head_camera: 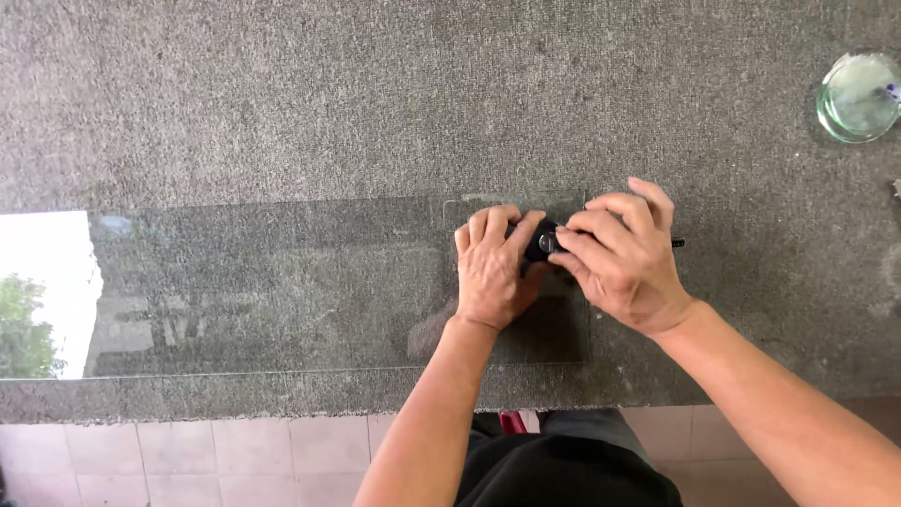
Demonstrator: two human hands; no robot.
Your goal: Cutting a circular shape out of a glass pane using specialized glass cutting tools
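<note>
A wide sheet of clear glass (282, 291) lies flat on the grey carpeted tabletop (375, 94), and everything here sits in relation to that sheet. At the sheet's right end, close to its far edge, both of the person's hands meet over a small black tool (542, 242). The left hand (493, 268) rests palm down on the glass, its fingers curled over the tool's near side and closed against it. The right hand (624, 255) comes in from beyond the sheet's right edge, fingers bent and pinched onto the same tool from the other side, so the two hands touch across it. A thin dark tip (678, 243) of the tool pokes out past the right hand, lying just off the glass. The tool's working end is hidden under the fingers, so I cannot tell how it meets the glass.

The left end of the sheet mirrors bright sky and a tree. Well away from the glass, toward the far right corner of the tabletop, stands a small round glass dish (859, 97). Below the tabletop's near edge, pale floor tiles (235, 460) show.
</note>
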